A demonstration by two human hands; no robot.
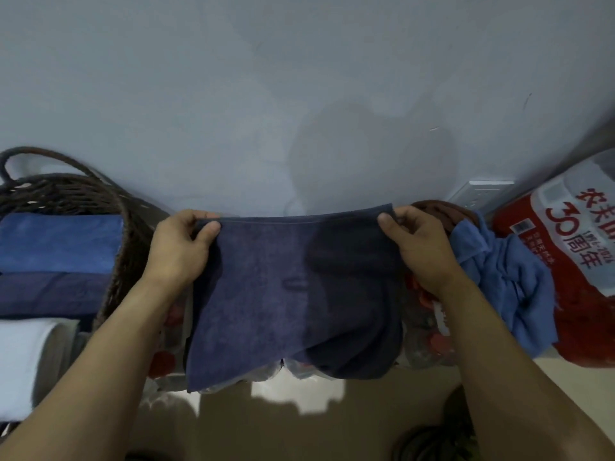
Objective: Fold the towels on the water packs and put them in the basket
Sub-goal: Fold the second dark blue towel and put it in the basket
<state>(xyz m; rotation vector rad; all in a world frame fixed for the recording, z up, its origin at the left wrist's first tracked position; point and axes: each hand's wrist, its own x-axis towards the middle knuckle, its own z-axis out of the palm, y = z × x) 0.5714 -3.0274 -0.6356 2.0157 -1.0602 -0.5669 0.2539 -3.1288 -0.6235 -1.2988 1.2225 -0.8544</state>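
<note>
Navy towel hangs stretched between both hands, its top hem running left to right and its body falling toward the near side over the water packs. The cloth is dark blue terry with a stitched hem; its right half lies in shadow and its lower right corner bunches. The left hand pinches the top left corner between thumb and curled fingers, and the right hand pinches the top right corner likewise. To the left, a dark wicker basket holds folded blue towels. To the right, a crumpled light blue towel lies against a red water pack, with a brown towel behind. A grey wall stands at the far side.
</note>
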